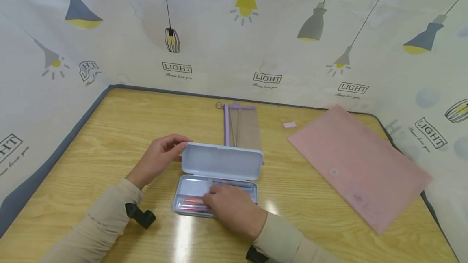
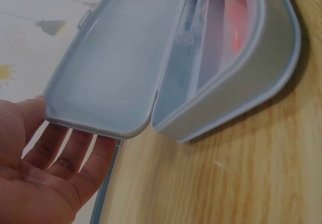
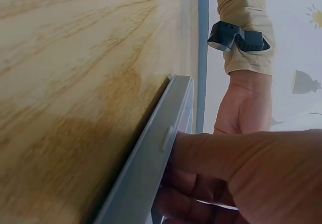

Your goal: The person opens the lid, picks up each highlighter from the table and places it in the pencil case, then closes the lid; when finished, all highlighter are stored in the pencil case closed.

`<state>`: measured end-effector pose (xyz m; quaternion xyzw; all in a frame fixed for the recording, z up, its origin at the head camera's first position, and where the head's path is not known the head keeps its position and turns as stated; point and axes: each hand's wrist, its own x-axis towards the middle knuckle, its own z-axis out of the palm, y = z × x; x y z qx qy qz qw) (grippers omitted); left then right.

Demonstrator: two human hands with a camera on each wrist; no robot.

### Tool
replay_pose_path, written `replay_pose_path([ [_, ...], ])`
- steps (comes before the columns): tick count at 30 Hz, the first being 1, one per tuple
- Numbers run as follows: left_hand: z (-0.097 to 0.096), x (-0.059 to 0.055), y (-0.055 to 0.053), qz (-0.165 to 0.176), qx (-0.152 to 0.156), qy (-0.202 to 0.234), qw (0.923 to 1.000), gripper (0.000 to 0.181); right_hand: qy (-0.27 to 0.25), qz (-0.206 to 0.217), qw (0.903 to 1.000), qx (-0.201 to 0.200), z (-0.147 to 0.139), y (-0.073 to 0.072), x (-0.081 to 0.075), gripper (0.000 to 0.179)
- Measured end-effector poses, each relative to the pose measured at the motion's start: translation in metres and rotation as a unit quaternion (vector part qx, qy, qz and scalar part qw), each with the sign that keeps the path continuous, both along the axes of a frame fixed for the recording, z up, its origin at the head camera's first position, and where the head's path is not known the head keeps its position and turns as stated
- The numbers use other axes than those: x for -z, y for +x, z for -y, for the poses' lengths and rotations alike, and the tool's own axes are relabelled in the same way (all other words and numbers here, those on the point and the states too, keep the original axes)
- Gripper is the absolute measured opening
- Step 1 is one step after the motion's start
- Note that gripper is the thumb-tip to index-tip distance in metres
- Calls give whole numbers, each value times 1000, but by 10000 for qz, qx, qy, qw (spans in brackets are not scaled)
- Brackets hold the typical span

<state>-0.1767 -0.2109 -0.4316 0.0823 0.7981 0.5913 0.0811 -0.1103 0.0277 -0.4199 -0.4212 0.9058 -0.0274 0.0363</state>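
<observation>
A light blue pencil case [image 1: 178, 210] lies on the table with its lid [image 1: 222, 161] tilted up. My left hand [image 1: 161, 155] grips the lid's left corner. In the left wrist view the thumb [image 2: 32, 110] is at the edge and the fingers [image 2: 73, 153] are behind the lid. Red-orange pens [image 1: 193, 201] lie in the front compartment, and clear-capped pens [image 2: 185, 35] sit in the one nearer the hinge. My right hand [image 1: 234, 208] reaches down into the case with bent fingers. Its fingertips are hidden by the case wall, so I cannot tell what they hold.
Behind the case stands a flat purple-edged pouch [image 1: 249, 127] with thin sticks inside, partly covered by the lid. To the right are a small pink eraser-like block [image 1: 290, 125] and a large pink folder [image 1: 358, 165]. A lamp-patterned sheet [image 1: 215, 84] borders the wooden table [image 1: 146, 113].
</observation>
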Motion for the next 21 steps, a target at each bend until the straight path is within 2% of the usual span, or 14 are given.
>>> replay_pose_path([
  [6, -1, -1, 0, -5, 26, 46, 10000, 36, -169, 67, 9998, -57, -3, -3, -1, 8],
  [9, -1, -2, 1, -7, 23, 67, 10000, 36, -639, 160, 9977, -132, -11, -6, -9, 7],
  [12, -2, -3, 0, -15, 4, 51, 10000, 36, -1324, 176, 9910, -44, -25, -14, -25, 6],
  [16, -2, -3, 0, 1, -7, 31, 10000, 35, -2294, -104, 9727, 336, -46, -29, -46, 7],
  [18, -1, -2, 0, 5, -6, 28, 10000, 35, -2723, -236, 9599, 617, -57, -37, -53, 12],
  [21, -1, -1, 0, 11, 5, 17, 10000, 36, -3207, -215, 9404, 1107, -72, -46, -58, 22],
])
